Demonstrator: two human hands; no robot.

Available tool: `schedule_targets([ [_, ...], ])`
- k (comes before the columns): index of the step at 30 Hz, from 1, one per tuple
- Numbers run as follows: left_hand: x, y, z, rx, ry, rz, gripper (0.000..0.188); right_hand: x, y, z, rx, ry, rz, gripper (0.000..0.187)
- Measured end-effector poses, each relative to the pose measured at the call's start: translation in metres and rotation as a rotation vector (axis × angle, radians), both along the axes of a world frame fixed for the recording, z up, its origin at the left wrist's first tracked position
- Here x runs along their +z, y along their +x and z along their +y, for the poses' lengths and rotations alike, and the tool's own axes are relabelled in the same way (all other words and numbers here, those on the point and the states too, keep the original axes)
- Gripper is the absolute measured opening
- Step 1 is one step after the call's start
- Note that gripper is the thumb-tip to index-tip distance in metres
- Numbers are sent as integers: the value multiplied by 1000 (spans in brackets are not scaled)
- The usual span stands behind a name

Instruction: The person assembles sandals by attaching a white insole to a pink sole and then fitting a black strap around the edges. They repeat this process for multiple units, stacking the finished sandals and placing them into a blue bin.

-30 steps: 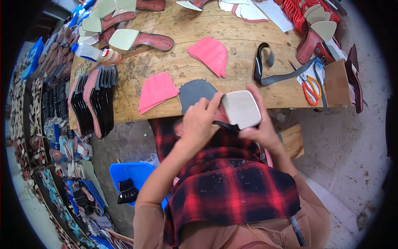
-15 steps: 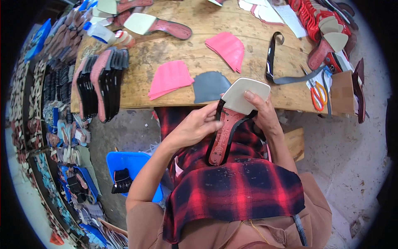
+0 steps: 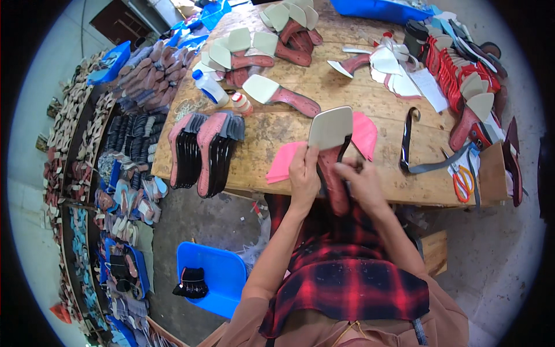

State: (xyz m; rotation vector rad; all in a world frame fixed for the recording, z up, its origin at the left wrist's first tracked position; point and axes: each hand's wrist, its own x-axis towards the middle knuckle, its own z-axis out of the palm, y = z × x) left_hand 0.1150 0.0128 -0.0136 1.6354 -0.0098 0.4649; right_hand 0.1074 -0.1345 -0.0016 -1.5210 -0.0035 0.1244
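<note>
I hold up a shoe insole (image 3: 331, 130) by its side, over the table's front edge. Its broad toe part is cream, its narrow heel part dusty red, and black edging runs along its sides. My left hand (image 3: 304, 179) is closed on the left edge where the two colours meet. At the opposite edge, my right hand (image 3: 363, 182) has its fingers curled together at a thin black strip (image 3: 349, 144) beside the insole; motion blurs the fingertips. Pink sheet pieces (image 3: 287, 163) lie behind the insole, partly covered by it.
Stacked black-edged insoles (image 3: 211, 153) stand at the table's left. Orange-handled scissors (image 3: 463, 184) and a dark tape strip (image 3: 407, 141) lie at right. A white bottle (image 3: 210, 88) stands farther back. A blue bin (image 3: 222, 283) is on the floor at left; more cream-toed insoles (image 3: 265, 89) lie behind.
The insole has moved up and turned, its toe now pointing away over the table. My left hand has shifted to its toe end; my right has left the toe for the right edge. The view has shifted.
</note>
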Motion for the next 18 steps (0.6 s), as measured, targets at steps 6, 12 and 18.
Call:
schedule_targets([
  [6, 9, 23, 19, 95, -182, -1, 23, -11, -35, 18, 86, -423, -263, 20],
  [12, -11, 28, 19, -12, -773, 81, 36, -22, -37, -18, 111, -502, -535, 13],
  [18, 1, -9, -7, -178, -420, 356, 63, -1, -31, -36, 289, -761, -918, 13],
])
